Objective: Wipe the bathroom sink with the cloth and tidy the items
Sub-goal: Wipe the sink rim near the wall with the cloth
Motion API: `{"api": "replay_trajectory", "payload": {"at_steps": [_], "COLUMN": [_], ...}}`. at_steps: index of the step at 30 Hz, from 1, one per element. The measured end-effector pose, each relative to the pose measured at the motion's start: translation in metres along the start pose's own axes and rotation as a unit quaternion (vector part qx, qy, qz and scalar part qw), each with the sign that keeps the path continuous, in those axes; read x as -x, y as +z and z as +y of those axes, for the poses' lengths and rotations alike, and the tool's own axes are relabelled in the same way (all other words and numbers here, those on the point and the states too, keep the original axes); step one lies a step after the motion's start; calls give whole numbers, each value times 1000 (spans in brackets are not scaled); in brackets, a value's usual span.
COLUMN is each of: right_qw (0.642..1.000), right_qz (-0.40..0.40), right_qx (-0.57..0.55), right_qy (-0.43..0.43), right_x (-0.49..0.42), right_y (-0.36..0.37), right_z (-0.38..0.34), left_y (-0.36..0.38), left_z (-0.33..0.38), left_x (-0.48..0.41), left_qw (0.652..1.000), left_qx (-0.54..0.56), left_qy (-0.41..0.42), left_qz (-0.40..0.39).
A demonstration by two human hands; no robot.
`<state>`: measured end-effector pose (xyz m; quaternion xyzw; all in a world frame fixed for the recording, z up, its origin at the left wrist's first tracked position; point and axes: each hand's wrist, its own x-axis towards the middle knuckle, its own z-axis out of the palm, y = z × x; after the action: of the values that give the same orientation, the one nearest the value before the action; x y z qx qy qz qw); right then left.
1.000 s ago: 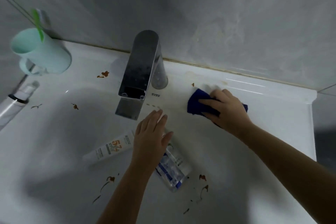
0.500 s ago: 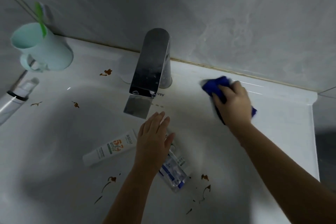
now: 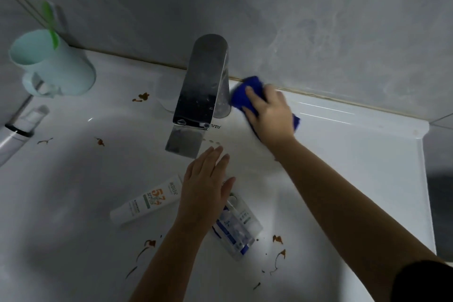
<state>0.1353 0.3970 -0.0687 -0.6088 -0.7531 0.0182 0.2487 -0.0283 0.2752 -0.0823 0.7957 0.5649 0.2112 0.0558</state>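
Far left: mint cup (image 3: 61, 71) w/ green toothbrush (image 3: 51, 26) in it; a bottle (image 3: 14, 136) lies at the left edge. Brown stains (image 3: 141, 97) dot the white sink (image 3: 367, 159). Chrome faucet (image 3: 201, 95) center-far. Nearer, in the basin, a white tube (image 3: 147, 200) and a clear pack (image 3: 236, 227) with the left hand (image 3: 206, 191) over them, fingers straight, holding nothing. Right hand (image 3: 269, 115) presses the blue cloth (image 3: 244, 93) flat on the far ledge, just right of the faucet base, by the wall.
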Motion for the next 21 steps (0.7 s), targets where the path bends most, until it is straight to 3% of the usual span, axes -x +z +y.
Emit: {"api": "replay_trajectory", "payload": {"at_steps": [3,9,13,16,21], "right_qw": [1000,994,996,981,986], "right_qz": [-19,52,-44,-92,-51], "right_qx": [2,35,7,-5,-22], "right_qy": [-10,90,-76,-169,-157], "right_x": [2,60,28,31,67], "right_y": [3,-25,-2,-8,-44], "right_z": [-7,25,-19,-5,55], "left_y": [-1,5,6,4,-1], "left_z": [-6,2,-1,-3,1], "left_x": [2,2,9,12,11], "left_qw": [1000,1000,998,998,998], "left_qx": [-20,3,-6,-7,11], "left_qy": [-10,23,55,64,61], "left_qz": [2,2,-2,1,7]}}
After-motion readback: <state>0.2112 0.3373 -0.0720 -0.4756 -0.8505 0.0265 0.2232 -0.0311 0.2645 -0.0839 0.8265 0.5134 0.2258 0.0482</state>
